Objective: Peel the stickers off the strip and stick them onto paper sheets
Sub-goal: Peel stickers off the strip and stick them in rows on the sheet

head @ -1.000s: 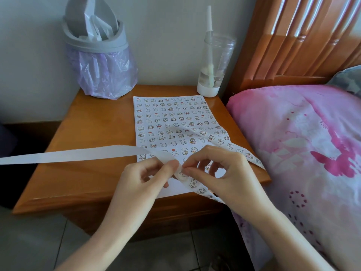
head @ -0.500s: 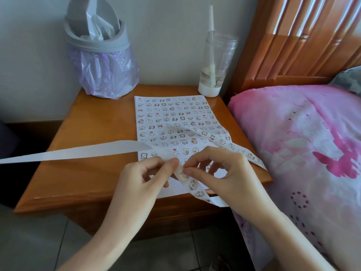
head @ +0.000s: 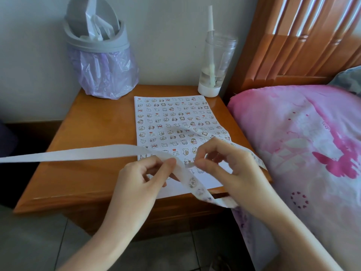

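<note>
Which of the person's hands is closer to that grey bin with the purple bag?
Left. The left hand sits in front of the grey bin, slightly to its right; the right hand is farther right, by the pink bedcover.

Two hands show: one left hand, one right hand. One strip, one sheet bearing too many stickers to count. One bin, one bottle, one tabletop, one bed.

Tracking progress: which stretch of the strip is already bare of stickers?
The strip's left stretch, trailing off past the left hand: it is plain white, whereas the right stretch, under the right hand, carries printed stickers.
</note>
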`<move>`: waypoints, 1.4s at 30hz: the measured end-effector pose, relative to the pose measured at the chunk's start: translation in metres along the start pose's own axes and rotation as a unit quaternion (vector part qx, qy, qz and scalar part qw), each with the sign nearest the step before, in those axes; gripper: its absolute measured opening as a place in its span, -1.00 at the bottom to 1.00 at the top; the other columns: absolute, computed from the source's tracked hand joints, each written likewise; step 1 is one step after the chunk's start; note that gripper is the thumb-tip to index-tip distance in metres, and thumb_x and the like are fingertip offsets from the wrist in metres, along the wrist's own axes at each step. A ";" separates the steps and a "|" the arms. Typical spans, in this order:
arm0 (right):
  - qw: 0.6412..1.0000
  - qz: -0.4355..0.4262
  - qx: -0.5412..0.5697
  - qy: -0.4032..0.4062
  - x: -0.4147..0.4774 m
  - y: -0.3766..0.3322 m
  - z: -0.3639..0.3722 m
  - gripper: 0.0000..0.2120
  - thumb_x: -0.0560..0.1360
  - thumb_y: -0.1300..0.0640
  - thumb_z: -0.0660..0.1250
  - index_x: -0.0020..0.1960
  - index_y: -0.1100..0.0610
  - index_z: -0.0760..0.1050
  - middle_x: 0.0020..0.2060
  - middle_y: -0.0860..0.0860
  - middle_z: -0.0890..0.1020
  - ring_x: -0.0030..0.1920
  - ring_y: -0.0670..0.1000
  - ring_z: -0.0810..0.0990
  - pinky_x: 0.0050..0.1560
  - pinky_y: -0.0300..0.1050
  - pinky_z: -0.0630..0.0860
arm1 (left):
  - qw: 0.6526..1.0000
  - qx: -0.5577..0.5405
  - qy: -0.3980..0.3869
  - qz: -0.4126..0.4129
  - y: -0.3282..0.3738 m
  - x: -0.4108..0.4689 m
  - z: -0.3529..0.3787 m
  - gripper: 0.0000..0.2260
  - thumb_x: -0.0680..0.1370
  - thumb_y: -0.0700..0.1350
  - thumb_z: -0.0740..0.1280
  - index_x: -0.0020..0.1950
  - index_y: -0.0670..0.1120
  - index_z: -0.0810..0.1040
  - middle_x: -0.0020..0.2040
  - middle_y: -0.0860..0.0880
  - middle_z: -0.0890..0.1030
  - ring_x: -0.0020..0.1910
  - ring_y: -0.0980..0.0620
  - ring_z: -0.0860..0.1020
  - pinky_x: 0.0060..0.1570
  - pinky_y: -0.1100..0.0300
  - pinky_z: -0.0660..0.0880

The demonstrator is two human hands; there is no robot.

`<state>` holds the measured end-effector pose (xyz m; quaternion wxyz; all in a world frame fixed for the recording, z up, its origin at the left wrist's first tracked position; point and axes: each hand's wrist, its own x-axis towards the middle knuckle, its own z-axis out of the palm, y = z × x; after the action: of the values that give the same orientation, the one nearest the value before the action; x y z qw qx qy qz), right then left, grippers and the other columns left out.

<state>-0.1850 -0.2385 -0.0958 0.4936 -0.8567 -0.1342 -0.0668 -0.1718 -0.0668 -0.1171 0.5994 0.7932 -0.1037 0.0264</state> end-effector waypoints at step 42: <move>0.976 0.199 -0.082 0.034 0.009 0.054 -0.036 -0.93 0.34 0.10 0.51 -0.23 0.07 0.64 -0.27 -0.01 0.69 -0.20 0.03 0.64 -0.09 -0.07 0.57 | 0.998 0.058 -0.018 0.001 -0.014 0.001 -0.001 -0.93 0.47 -0.02 0.32 -0.19 0.14 0.56 -0.36 0.23 0.55 -0.20 0.33 0.55 -0.34 0.57 0.39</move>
<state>-0.1601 -0.2938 -0.1196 0.4291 -0.9011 0.0619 -0.0075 -0.1684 -0.0619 -0.1297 0.5506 0.8267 -0.1140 0.0187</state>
